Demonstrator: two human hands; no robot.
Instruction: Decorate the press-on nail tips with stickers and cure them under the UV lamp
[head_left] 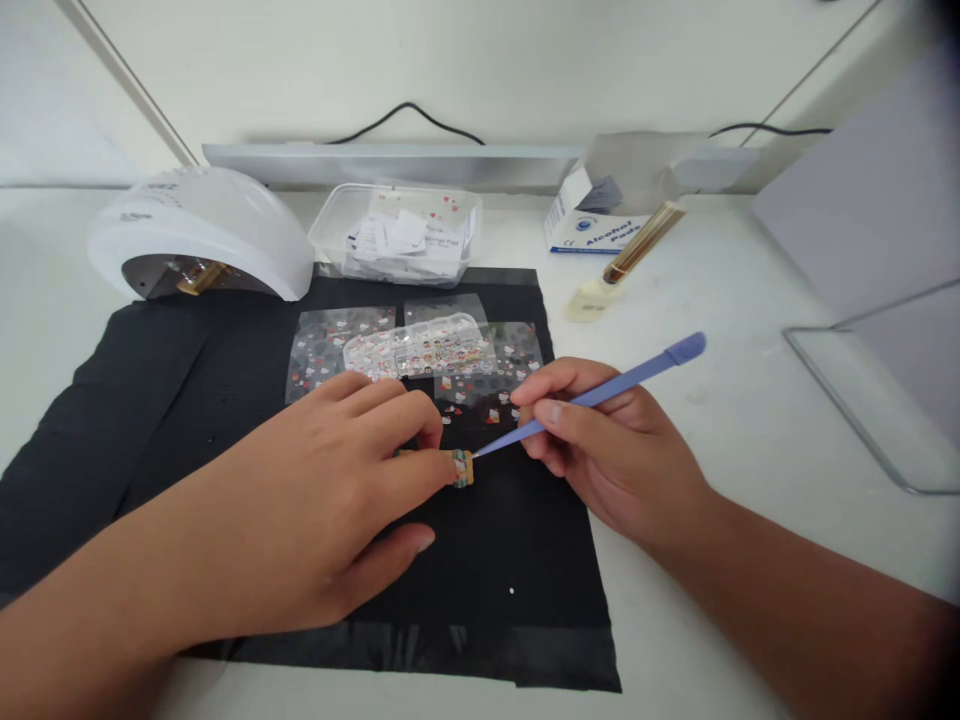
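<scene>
White surface (697,370), black sheet (525,560): my right hand (615,440) closes round the blue pen (592,397), its tip slanting down-left to the gold piece (466,468), which my left hand (352,480) pins with a fingertip. Beyond, a clear tub (337,240) holds packets (409,235); a carton (566,215), more.

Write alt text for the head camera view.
Right hand holding a blue-purple tool, its tip at a small patterned piece by the left hand, on a black mat; clear patterned sheets and a white domed device are behind.
</scene>
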